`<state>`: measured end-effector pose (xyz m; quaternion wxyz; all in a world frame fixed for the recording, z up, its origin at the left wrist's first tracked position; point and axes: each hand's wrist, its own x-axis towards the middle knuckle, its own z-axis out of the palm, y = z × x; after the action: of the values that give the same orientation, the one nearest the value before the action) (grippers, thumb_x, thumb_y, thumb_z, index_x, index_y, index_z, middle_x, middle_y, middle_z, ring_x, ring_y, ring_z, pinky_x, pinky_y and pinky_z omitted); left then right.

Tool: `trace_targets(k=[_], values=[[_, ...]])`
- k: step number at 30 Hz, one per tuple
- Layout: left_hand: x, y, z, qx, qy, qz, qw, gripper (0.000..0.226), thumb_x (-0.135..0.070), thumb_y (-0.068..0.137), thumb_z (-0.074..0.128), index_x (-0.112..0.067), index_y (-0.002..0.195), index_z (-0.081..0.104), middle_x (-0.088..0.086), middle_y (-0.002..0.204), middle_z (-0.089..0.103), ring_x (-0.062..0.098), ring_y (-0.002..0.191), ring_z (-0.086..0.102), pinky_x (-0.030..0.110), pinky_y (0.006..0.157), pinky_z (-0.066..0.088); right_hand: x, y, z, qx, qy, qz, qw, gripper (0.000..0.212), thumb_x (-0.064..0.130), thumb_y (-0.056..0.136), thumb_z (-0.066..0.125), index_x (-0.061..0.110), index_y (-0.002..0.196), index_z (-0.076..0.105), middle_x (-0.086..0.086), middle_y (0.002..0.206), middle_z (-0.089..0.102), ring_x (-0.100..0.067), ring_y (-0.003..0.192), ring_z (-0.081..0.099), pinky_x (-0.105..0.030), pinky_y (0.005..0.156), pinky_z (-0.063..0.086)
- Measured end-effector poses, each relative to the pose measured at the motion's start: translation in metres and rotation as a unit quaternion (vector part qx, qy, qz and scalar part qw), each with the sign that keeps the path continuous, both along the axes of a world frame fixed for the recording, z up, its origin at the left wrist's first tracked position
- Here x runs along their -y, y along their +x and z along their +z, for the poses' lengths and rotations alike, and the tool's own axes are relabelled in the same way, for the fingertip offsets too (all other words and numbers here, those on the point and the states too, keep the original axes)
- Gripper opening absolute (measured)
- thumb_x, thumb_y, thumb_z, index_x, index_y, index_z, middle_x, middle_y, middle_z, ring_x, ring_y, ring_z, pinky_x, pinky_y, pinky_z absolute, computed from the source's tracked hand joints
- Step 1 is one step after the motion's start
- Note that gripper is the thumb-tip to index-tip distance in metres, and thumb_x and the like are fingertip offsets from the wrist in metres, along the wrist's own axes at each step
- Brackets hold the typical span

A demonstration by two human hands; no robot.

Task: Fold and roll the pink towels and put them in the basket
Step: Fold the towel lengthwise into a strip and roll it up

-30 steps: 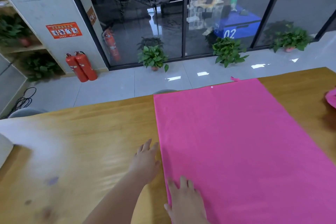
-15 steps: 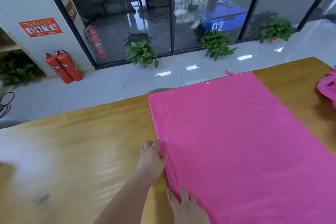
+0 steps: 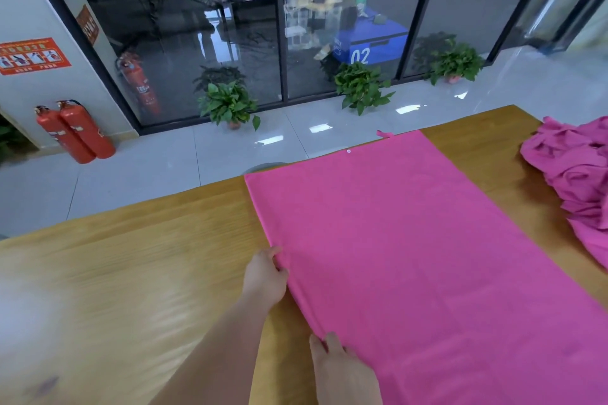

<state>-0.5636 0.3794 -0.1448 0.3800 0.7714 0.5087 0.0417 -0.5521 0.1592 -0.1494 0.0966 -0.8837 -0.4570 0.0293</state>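
A large pink towel (image 3: pixel 411 256) lies spread flat on the wooden table (image 3: pixel 131 273), reaching from the far edge toward me. My left hand (image 3: pixel 265 276) pinches the towel's left edge about halfway along, and the cloth there is lifted slightly. Nearer to me, my right hand (image 3: pixel 342 368) pinches the same left edge, fingers curled over the cloth. A crumpled heap of more pink towels (image 3: pixel 575 181) sits at the table's right side. No basket is in view.
Past the table's far edge is a tiled floor (image 3: pixel 164 168) with potted plants (image 3: pixel 230 103) along a glass wall. Two red fire extinguishers (image 3: pixel 74 131) stand at the left by a pillar. A person works behind the glass.
Both hands went from lying flat at the towel's left edge to pinching it, and the edge has lifted slightly. The view has swung right, revealing the crumpled towel heap.
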Motion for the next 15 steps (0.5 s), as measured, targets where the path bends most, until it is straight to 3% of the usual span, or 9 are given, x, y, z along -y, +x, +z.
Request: trace_targets(k=[4, 8, 10, 12, 14, 15], values=[[-0.003, -0.009, -0.004, 0.014, -0.009, 0.017, 1.0, 0.061, -0.015, 0.091, 0.071, -0.027, 0.149, 0.057, 0.003, 0.138, 0.066, 0.022, 0.122, 0.066, 0.039, 0.103, 0.054, 0.001, -0.007, 0.006, -0.011, -0.01, 0.022, 1.0, 0.044, 0.014, 0.065, 0.038, 0.026, 0.072, 0.08, -0.001, 0.066, 0.062, -0.018, 0.028, 0.034, -0.023, 0.029, 0.028], [-0.008, -0.018, -0.001, 0.018, -0.009, 0.028, 0.999, 0.061, -0.016, 0.093, 0.073, -0.03, 0.15, 0.055, 0.003, 0.131, 0.07, 0.023, 0.117, 0.068, 0.037, 0.099, 0.056, 0.005, -0.013, 0.005, -0.025, -0.019, 0.036, 0.999, 0.041, 0.009, 0.063, 0.036, 0.024, 0.063, 0.074, 0.001, 0.064, 0.058, -0.017, 0.031, 0.017, -0.021, 0.037, 0.016], [-0.011, -0.024, 0.004, 0.016, -0.007, 0.029, 0.999, 0.061, -0.015, 0.094, 0.072, -0.029, 0.15, 0.054, 0.004, 0.126, 0.072, 0.024, 0.112, 0.07, 0.036, 0.094, 0.057, 0.006, -0.019, 0.016, -0.031, -0.056, 0.059, 0.996, 0.036, 0.005, 0.059, 0.045, 0.024, 0.065, 0.075, 0.001, 0.067, 0.056, -0.017, 0.033, 0.016, -0.023, 0.036, 0.015], [-0.014, -0.033, 0.01, 0.004, -0.001, 0.027, 1.0, 0.061, -0.016, 0.094, 0.071, -0.028, 0.151, 0.054, 0.006, 0.122, 0.073, 0.026, 0.108, 0.07, 0.037, 0.093, 0.057, 0.01, -0.022, 0.039, -0.075, -0.135, 0.086, 0.984, 0.047, -0.002, 0.068, 0.054, 0.024, 0.099, 0.077, -0.002, 0.093, 0.058, -0.022, 0.044, 0.033, -0.033, 0.041, 0.03], [-0.017, -0.046, 0.016, -0.006, 0.0, 0.028, 1.0, 0.062, -0.016, 0.094, 0.07, -0.027, 0.152, 0.053, 0.009, 0.122, 0.073, 0.029, 0.11, 0.07, 0.039, 0.094, 0.057, 0.012, -0.024, 0.051, -0.113, -0.187, 0.118, 0.969, 0.057, -0.006, 0.093, 0.043, 0.022, 0.142, 0.052, -0.006, 0.13, 0.048, -0.031, 0.076, 0.061, -0.044, 0.065, 0.047], [-0.018, -0.053, 0.018, -0.01, -0.003, 0.028, 1.0, 0.061, -0.015, 0.095, 0.069, -0.026, 0.153, 0.052, 0.009, 0.122, 0.073, 0.03, 0.11, 0.07, 0.039, 0.094, 0.057, 0.012, -0.025, 0.06, -0.142, -0.219, 0.126, 0.957, 0.059, -0.004, 0.097, 0.041, 0.022, 0.151, 0.041, -0.006, 0.138, 0.042, -0.035, 0.092, 0.065, -0.046, 0.074, 0.049]])
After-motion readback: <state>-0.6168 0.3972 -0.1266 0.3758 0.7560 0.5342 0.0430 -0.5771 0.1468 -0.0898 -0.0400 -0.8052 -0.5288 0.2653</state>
